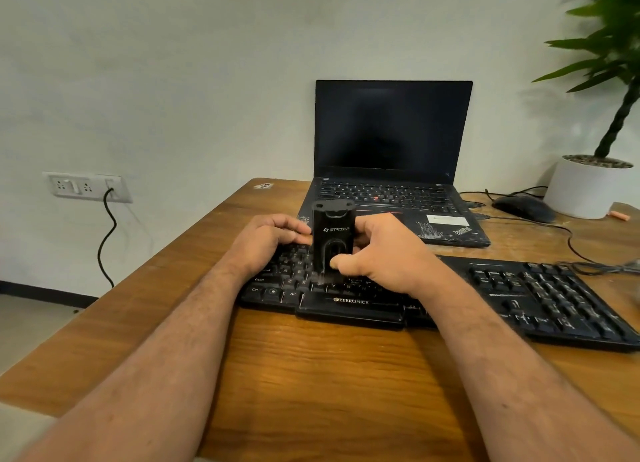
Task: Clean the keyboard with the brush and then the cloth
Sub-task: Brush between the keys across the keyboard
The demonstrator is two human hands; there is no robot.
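Observation:
A black keyboard (pixel 502 288) lies across the wooden desk (pixel 311 375). A black brush tool (pixel 333 234) marked with white lettering stands upright on the keys left of the keyboard's middle, its bristles touching them. My right hand (pixel 384 253) grips the tool from the right, thumb pressed on its front. My left hand (pixel 268 241) rests on the keys at the left, fingertips touching the tool's left side. No cloth is in view.
An open black laptop (pixel 391 170) with a dark screen stands behind the keyboard. A black mouse (pixel 523 208) and cables lie at the right, beside a white plant pot (pixel 585 188). A wall socket (pixel 86 186) with a plugged cable is left of the desk.

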